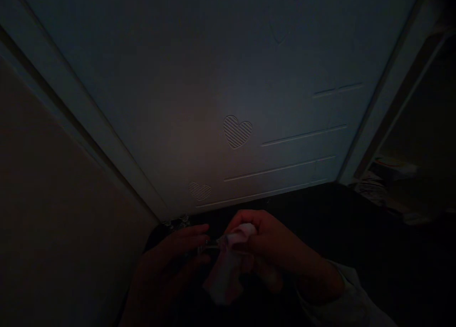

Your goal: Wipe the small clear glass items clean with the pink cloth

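The scene is very dark. My right hand (261,244) is closed around a pink and white cloth (224,275), whose loose end hangs down below the fingers. To its left, my left hand (174,256) has thumb and fingers closed in on a small shiny thing with a thin stem (213,245). That stem runs from the left fingertips into the cloth; its far end is covered. Its kind cannot be made out in this light.
A dark table top (295,213) lies under the hands. Several small clear glass-like things (181,220) stand at its far left corner. Behind rises a pale panel with a striped heart (237,132) and grooves. Papers or packets (392,168) lie at the right.
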The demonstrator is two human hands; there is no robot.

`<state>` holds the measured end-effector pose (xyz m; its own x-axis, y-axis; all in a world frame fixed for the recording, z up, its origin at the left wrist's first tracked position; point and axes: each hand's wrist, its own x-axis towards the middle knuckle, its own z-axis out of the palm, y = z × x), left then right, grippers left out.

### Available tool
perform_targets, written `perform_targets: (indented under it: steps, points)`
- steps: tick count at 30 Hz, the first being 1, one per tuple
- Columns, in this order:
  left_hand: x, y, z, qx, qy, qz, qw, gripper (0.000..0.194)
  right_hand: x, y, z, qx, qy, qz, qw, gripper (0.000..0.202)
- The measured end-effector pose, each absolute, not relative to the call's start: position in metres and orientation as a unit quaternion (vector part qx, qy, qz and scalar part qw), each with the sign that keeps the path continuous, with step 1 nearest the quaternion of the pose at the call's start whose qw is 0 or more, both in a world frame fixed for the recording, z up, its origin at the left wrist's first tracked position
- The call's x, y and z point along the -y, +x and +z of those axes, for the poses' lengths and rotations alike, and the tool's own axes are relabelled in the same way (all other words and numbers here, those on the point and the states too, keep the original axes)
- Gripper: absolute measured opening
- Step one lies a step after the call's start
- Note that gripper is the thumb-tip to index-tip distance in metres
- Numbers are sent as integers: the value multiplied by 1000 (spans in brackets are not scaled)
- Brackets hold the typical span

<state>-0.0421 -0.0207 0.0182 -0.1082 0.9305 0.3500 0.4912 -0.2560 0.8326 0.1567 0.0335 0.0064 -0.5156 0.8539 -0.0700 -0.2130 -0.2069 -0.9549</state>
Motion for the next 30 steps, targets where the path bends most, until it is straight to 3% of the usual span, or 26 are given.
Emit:
perform_targets:
  steps: [11, 19, 25, 30]
  points:
    - [20, -45, 12, -503, 650, 512, 251, 26, -37, 157, 0, 513, -336, 692, 380, 33]
    - [13, -46, -2, -479, 661, 535, 216, 31, -42, 160, -4, 533, -332, 650, 429, 18]
    - [7, -41, -9, -488, 637, 546, 243, 26, -46, 165, -15, 521, -297, 642, 478, 18]
    - [7, -36, -8, -497, 608, 570, 240, 17, -47, 166, -24, 480, -255, 664, 514, 36]
